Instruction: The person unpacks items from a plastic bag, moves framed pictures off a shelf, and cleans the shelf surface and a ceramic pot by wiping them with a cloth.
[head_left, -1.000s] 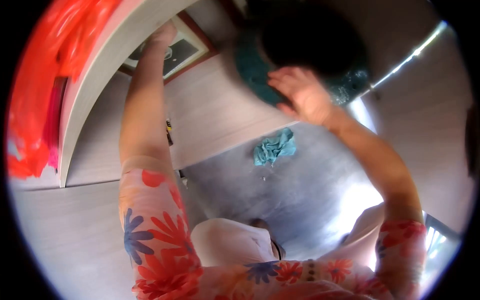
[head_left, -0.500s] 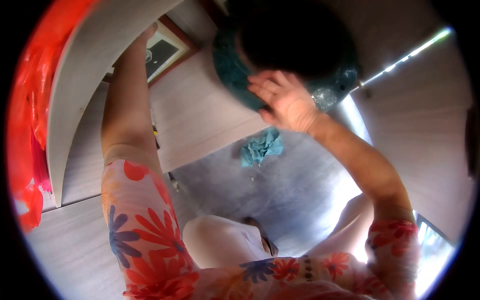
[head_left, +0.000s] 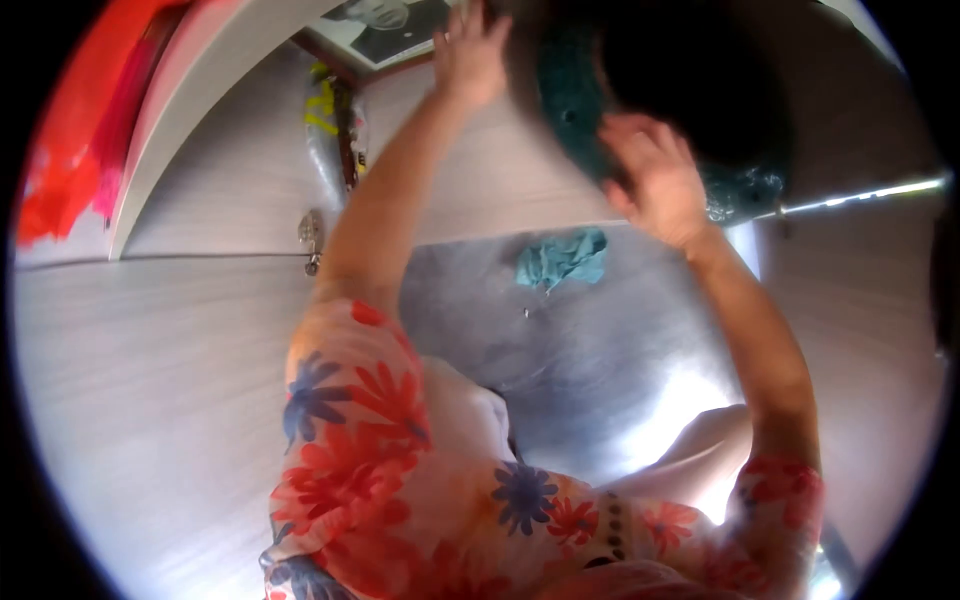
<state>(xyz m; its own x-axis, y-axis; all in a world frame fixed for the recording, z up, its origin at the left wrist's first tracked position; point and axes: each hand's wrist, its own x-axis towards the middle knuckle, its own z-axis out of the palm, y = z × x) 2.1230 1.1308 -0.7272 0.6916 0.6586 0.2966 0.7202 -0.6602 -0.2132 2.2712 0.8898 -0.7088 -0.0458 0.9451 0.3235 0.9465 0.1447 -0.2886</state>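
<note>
My left hand (head_left: 472, 58) is raised at the top centre with its fingers spread, close to the lower right edge of a framed picture (head_left: 385, 35); it holds nothing. A large round object with a dark green speckled rim (head_left: 570, 100) and a black middle stands at the upper right. My right hand (head_left: 655, 172) lies against the lower left part of that rim, its fingers slightly bent and apart. A crumpled teal cloth (head_left: 562, 257) rests below the hands on the grey floor.
Left of my left forearm are a clear and yellow packet (head_left: 325, 125) and a small metal item (head_left: 310, 235) in a pale compartment. Red plastic (head_left: 75, 120) hangs at the far left beside a curved pale panel (head_left: 185, 90). My knees are below.
The view has shifted. My left hand has moved right, from the picture's left side to its right edge, uncovering the packet. My right hand remains at the green rim.
</note>
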